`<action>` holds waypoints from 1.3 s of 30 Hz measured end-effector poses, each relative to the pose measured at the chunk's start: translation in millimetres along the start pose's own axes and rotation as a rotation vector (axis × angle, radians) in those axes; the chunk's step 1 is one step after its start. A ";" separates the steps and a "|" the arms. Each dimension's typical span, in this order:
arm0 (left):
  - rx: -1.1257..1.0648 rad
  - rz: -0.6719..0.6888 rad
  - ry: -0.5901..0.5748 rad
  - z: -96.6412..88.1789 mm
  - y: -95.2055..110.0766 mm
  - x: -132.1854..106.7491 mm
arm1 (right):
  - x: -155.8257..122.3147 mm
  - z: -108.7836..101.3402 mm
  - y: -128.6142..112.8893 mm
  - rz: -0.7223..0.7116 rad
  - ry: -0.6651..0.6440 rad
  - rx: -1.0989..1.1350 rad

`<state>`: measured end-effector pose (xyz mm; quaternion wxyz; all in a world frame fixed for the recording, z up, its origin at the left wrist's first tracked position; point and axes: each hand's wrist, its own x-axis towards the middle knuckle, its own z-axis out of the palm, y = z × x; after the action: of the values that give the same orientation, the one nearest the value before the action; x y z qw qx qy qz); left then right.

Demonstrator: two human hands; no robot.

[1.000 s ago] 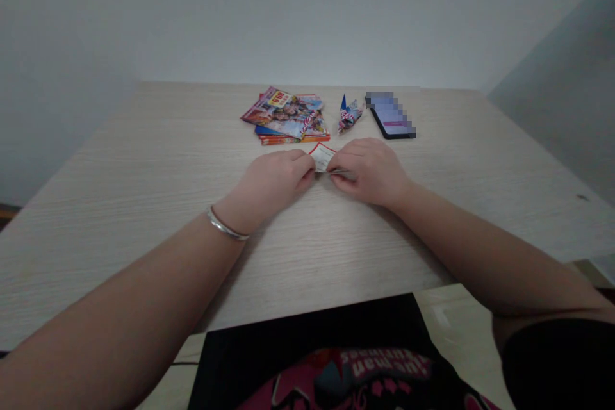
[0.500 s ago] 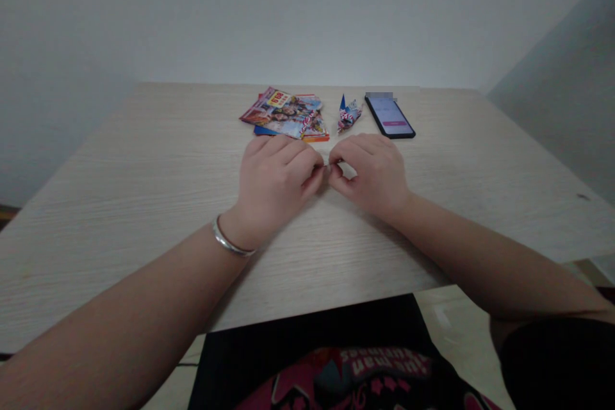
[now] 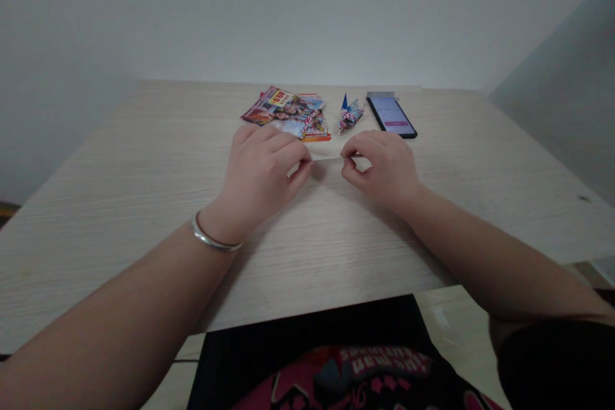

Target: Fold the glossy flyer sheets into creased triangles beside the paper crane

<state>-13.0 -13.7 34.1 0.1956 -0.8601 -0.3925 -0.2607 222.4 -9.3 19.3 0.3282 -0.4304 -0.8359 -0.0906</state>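
Both hands pinch a thin strip of paper over the desk

In the head view, the left hand (image 3: 264, 173) and the right hand (image 3: 384, 166) face each other near the middle of the desk (image 3: 307, 262), thumb and forefinger of each closed on one end of a pale strip of paper (image 3: 328, 159). The strip spans the short gap between the fingertips and is seen nearly edge-on, so its folds and printing cannot be made out. Whether its lower edge touches the wood cannot be told either. The remaining fingers of both hands are curled, and a round opening shows between the thumb and forefinger on each side.

Beyond the left hand lies a loose stack of colourful printed leaflets (image 3: 288, 110), the top one set askew and bearing a yellow price patch; the knuckles hide part of its near edge. To the right of the stack, just beyond the gap between the hands, sits a folded-paper crane (image 3: 351, 118) with a blue point sticking up. A smartphone (image 3: 391, 116) in a black case lies face up beside it, its screen lit, with a pink bar low on the display.

A silver bangle (image 3: 215, 240) circles the left wrist. Along the bottom, a black garment (image 3: 375, 371) with pink shapes and lettering shows below the desk's near edge.
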 end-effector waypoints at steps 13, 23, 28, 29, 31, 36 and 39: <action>-0.060 -0.124 -0.067 -0.8 -10.0 -1.1 | -4.7 -4.6 28.9 0.151 0.008 0.032; -0.079 -0.175 -0.058 3.5 -13.0 -3.3 | -5.7 -3.3 40.0 0.231 0.064 0.081; -0.124 -0.140 -0.063 7.1 -13.6 -1.5 | -4.4 -3.8 42.9 0.132 0.127 0.088; -0.128 -0.127 -0.071 7.2 -11.6 -0.6 | -3.8 -3.7 40.5 0.067 0.117 0.080; -0.135 -0.097 -0.087 7.1 -6.3 0.9 | -2.6 -3.5 32.0 -0.044 0.065 0.066; -0.149 -0.035 -0.099 7.6 4.5 2.2 | -1.0 -2.1 2.1 -0.104 -0.037 -0.047; -0.135 -0.032 -0.094 8.4 7.2 1.8 | -0.8 -0.3 -8.9 -0.112 -0.066 -0.086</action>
<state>-3.9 -12.5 27.6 0.1145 -0.8762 -0.3963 -0.2491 216.0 -15.4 20.1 0.2758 -0.3994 -0.8645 -0.1305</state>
